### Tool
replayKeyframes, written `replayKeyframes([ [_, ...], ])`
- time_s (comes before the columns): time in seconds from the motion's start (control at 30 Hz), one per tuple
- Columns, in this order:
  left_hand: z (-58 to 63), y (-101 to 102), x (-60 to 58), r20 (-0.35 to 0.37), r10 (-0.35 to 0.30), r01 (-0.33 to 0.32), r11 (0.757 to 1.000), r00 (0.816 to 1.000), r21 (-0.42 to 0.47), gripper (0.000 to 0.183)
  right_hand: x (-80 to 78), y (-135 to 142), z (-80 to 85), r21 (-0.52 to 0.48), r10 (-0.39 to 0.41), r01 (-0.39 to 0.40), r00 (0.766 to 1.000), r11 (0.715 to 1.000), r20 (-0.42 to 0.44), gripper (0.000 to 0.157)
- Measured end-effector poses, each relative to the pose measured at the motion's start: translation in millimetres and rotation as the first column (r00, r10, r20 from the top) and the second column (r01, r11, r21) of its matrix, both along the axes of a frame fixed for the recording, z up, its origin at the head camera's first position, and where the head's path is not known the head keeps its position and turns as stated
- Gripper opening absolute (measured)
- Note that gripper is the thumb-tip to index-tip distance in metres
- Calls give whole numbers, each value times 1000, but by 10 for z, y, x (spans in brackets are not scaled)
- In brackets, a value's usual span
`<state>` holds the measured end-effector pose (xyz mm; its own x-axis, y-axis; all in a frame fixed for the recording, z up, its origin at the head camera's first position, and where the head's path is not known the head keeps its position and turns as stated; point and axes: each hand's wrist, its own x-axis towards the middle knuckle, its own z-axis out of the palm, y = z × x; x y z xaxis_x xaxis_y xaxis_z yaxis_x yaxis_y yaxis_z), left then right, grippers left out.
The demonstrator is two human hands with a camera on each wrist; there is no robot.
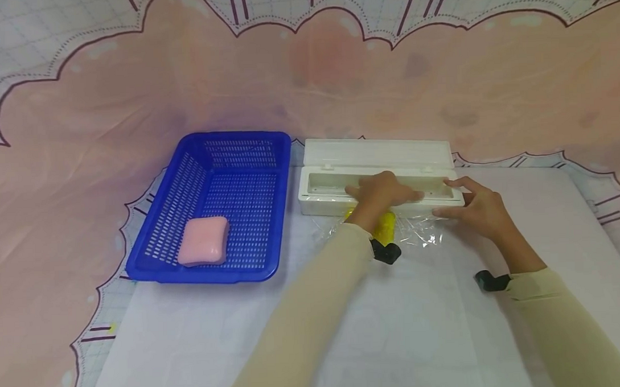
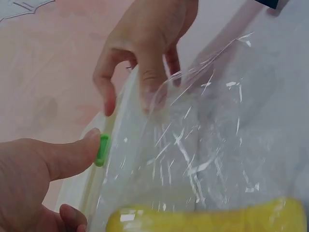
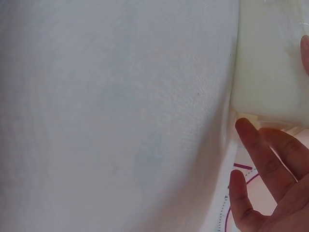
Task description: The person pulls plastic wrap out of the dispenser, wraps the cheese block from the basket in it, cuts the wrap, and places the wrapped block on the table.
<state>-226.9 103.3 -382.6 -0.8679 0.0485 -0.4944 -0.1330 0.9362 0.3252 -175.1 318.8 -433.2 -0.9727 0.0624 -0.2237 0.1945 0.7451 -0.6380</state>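
Note:
A long white plastic box (image 1: 321,208) lies with its lid (image 1: 377,152) folded back. Over its shallow trough, my left hand (image 1: 380,190) spreads its fingers. In the left wrist view the left thumb (image 2: 72,157) touches a small green piece (image 2: 102,150) at the box edge; other left fingers are partly hidden. My right hand (image 1: 477,207) pinches the box's right end, thumb on the front and index finger on top. In front of the box, partly behind the left wrist, lies a yellow roll-shaped thing (image 1: 385,228) with crinkled clear plastic film (image 1: 429,233) around it.
Left of the box stands a blue perforated basket (image 1: 277,217), with a pink rounded soap-like block (image 1: 204,240) in its near left part. A white sheet (image 1: 422,326) covers the work surface. Patterned pinkish cloth (image 1: 234,82) rises behind. Black devices (image 1: 386,252) sit at both wrists.

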Motion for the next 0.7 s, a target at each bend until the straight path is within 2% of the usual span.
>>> replayKeyframes([
  [0.23,-50,-433,24,-72,33,-28,997,997,71,77,-9,11,-13,7,3,-3,1000,1000,-11,106],
  [0.37,-48,-663,10,-97,79,-71,994,992,86,75,-11,20,-6,20,3,-3,1000,1000,-6,107],
  [0.47,-28,-778,23,-124,119,-107,989,985,103,70,-8,30,-1,31,0,-1,1000,1000,13,110],
  [0.53,-11,-828,60,-169,151,-133,985,974,112,64,-7,31,-1,31,1,-2,1000,1000,15,111],
  [0.6,-14,-876,128,-257,175,-148,982,951,118,59,-8,23,-7,27,4,-4,1000,1000,13,110],
  [0.63,-33,-897,179,-320,190,-156,979,928,131,57,-10,18,-6,26,5,-5,1000,1000,13,110],
  [0.7,-117,-928,285,-454,227,-170,972,861,164,56,-17,16,-4,34,5,-6,1000,999,15,110],
])
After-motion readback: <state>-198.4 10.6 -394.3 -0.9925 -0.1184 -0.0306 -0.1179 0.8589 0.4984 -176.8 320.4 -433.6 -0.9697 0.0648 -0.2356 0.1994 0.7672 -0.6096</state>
